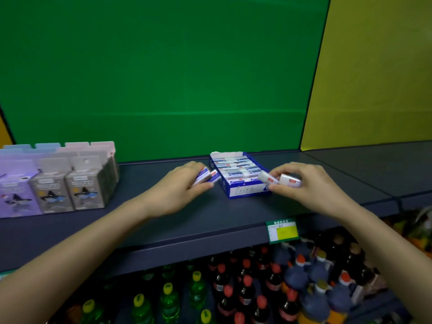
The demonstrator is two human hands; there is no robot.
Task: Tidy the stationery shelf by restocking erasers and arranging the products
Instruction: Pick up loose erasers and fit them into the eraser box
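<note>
price tag print blurred, bottles cropped below

We see a dark blue-grey metal shelf with a green and yellow price tag on its front edge. Directly on it sit a blue and white open cardboard box of erasers near the middle, and pastel boxed packs at left.
</note>
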